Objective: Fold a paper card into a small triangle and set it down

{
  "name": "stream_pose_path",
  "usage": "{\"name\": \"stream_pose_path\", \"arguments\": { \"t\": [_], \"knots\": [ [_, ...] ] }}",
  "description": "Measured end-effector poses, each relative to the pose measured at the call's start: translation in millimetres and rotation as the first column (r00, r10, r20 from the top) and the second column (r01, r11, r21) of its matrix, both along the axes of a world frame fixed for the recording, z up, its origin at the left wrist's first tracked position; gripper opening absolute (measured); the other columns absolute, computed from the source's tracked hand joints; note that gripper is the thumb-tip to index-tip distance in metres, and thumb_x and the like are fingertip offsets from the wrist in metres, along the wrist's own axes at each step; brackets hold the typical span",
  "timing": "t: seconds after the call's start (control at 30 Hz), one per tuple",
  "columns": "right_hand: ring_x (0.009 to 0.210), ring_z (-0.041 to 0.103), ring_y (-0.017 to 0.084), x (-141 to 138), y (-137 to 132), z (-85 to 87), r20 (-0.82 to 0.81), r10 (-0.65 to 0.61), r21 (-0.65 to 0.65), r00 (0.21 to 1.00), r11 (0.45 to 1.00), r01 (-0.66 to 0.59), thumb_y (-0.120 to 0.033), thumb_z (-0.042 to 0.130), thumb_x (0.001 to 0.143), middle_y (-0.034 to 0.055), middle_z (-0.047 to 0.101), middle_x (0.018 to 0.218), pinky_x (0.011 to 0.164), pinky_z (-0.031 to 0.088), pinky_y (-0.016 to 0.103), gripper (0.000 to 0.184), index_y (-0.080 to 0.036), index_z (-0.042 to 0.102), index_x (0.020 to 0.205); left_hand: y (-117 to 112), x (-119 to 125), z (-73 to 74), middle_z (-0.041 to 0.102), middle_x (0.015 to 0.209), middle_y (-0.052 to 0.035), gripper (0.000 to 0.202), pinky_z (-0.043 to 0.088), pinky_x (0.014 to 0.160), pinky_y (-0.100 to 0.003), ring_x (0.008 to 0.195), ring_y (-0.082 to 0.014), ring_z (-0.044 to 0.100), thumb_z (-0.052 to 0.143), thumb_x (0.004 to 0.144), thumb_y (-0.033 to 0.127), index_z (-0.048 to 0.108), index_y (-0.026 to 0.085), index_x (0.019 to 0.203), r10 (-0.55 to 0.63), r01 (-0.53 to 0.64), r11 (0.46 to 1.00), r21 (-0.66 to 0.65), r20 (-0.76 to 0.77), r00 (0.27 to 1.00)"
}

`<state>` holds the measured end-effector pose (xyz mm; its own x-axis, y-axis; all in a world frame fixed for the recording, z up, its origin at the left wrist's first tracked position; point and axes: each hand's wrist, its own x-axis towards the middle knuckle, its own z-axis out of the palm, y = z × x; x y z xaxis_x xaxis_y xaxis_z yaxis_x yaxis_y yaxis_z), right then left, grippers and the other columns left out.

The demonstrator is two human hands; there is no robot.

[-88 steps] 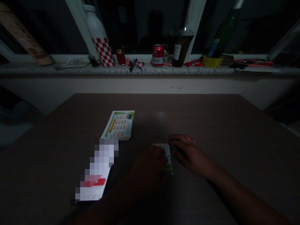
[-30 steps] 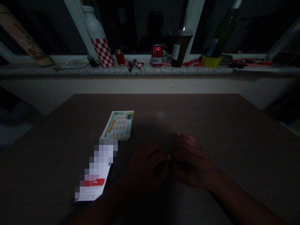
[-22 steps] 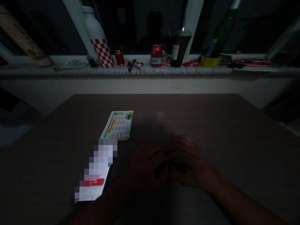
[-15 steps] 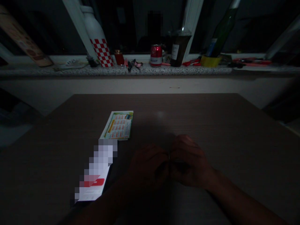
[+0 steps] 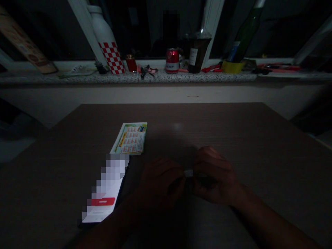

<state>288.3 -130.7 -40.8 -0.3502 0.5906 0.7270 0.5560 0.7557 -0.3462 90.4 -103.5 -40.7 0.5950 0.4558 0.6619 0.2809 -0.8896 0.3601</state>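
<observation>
Both hands meet low over the dark table, right of its phone. My left hand (image 5: 163, 180) is closed in a pinch at one end of a small pale strip (image 5: 188, 173). At the strip's other end, the fingers of my right hand (image 5: 215, 176) pinch too. Only a short piece of the strip shows in the gap between the hands; its kind is too dark to make out. Left of my left forearm lies a lit phone (image 5: 109, 197), its screen partly blurred out. Just beyond the phone rests a small stack of printed cards (image 5: 132, 140).
A brown wood-grain table (image 5: 220, 121) reaches to the wall. On the stone sill (image 5: 155, 79) stand a red-checked white bottle (image 5: 112, 52), a red can (image 5: 172, 61), a dark plastic cup (image 5: 198, 52), a green bottle (image 5: 245, 34) and a yellow tape roll (image 5: 232, 67).
My right hand has moved slightly right, away from my left. The gap between them has widened, and more of the pale strip shows. Phone and cards stay put.
</observation>
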Motion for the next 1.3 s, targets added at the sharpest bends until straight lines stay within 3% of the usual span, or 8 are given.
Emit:
{"name": "stream_pose_path", "arguments": {
  "t": [0.27,0.53,0.73,1.0,1.3],
  "knots": [
    [0.066,0.055,0.017,12.7,1.5,-4.4,0.009,-0.039,-0.003,0.999,0.999,0.039,-0.006,0.062,0.066,0.0006,0.058,0.067,0.065,0.046,0.036,0.018,-0.02,0.055,0.074,5.2,-7.6,5.8,0.068,0.078,-0.0025,0.007,0.05,0.068,-0.029,0.073,-0.0148,0.062,0.061,0.08,0.011,0.062,0.016,0.084,0.028,-0.028,1.0,0.011,-0.032,0.999],
    [0.063,0.056,0.018,33.3,5.4,6.8,-0.029,-0.115,0.021,0.993,0.993,0.115,-0.007,0.061,0.068,0.0006,0.057,0.065,0.062,0.047,0.036,0.016,-0.021,0.055,0.072,13.2,-19.5,11.1,0.068,0.081,-0.0031,0.006,0.052,0.066,-0.026,0.074,-0.0141,0.064,0.06,0.081,0.012,0.063,0.017,0.084,0.099,-0.1,0.994,-0.034,-0.032,0.995],
    [0.069,0.058,0.019,17.3,0.1,3.7,-0.024,-0.02,0.013,1.0,1.0,0.02,-0.008,0.064,0.067,0.0023,0.061,0.071,0.065,0.048,0.037,0.021,-0.02,0.058,0.083,10.4,-15.3,7.8,0.069,0.081,-0.003,0.009,0.052,0.068,-0.028,0.075,-0.0146,0.064,0.062,0.079,0.011,0.063,0.017,0.086,0.058,-0.058,0.998,-0.008,-0.006,0.998],
    [0.067,0.055,0.018,1.0,-0.7,-1.6,-0.027,0.033,-0.001,0.999,0.999,-0.033,-0.007,0.063,0.067,0.0021,0.06,0.071,0.064,0.046,0.036,0.02,-0.019,0.056,0.08,4.6,-8.6,10.7,0.068,0.078,-0.003,0.011,0.051,0.067,-0.028,0.072,-0.0144,0.061,0.06,0.078,0.008,0.061,0.017,0.085,-0.021,0.021,0.999,-0.033,-0.015,1.0],
    [0.068,0.056,0.016,-1.7,-0.1,-7.7,-0.046,0.044,0.035,0.998,0.998,-0.043,-0.01,0.064,0.071,0.0005,0.06,0.071,0.064,0.047,0.034,0.015,-0.02,0.058,0.08,0.5,-7.6,3.4,0.068,0.091,-0.006,0.016,0.05,0.077,-0.035,0.086,-0.0192,0.062,0.06,0.077,0.012,0.059,0.018,0.093,-0.018,0.011,0.993,-0.117,-0.058,0.998]
  ]
}}
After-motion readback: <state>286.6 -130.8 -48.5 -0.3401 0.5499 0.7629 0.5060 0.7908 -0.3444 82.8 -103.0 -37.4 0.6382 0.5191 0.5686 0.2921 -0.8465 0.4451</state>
